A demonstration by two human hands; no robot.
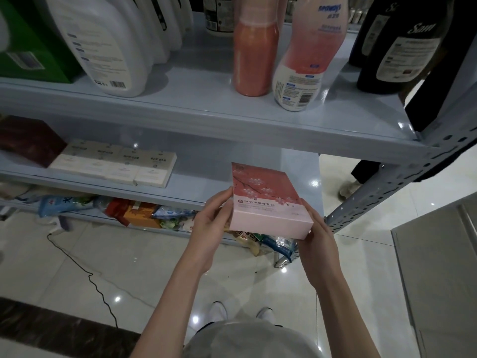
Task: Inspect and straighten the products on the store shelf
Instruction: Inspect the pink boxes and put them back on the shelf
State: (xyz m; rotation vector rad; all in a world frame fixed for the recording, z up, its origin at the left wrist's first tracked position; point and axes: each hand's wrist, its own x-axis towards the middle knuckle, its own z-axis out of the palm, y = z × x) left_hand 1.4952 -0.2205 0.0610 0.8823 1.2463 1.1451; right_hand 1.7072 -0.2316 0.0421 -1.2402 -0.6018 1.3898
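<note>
Pink box (268,202) gripped by left hand (209,228) and right hand (318,244), before middle shelf (180,195)

pale blue shelf (206,120), bottles (254,55), cream boxes (116,164)

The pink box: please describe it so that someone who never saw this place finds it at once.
On the pale blue rack, find the right end of the middle shelf. There the left hand and right hand hold one box. It alone is pink with white blossoms, unlike the cream boxes further left.
</note>
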